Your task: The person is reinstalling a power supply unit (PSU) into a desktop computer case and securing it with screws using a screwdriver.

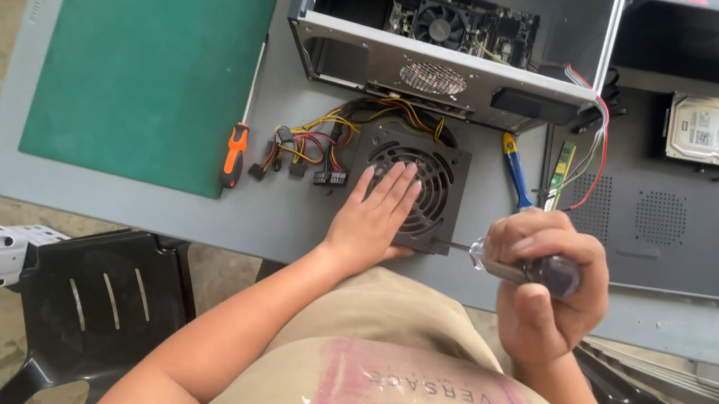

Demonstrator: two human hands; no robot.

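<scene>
A black power supply unit (439,162) with a round fan grille lies on the grey table (283,220), a bundle of coloured cables (311,145) trailing from its left. My left hand (374,213) lies flat on the grille, fingers spread. My right hand (543,286) grips the clear handle of a screwdriver (500,259); its thin shaft points left and meets the unit's near right corner.
An open computer case (456,34) with a motherboard stands behind the unit. Left lie a green mat (148,54) and an orange-handled screwdriver (236,153). Right are a black side panel (671,225), a hard drive (713,131), a memory stick (559,175) and a blue-handled tool (516,172). A black chair (102,298) stands lower left.
</scene>
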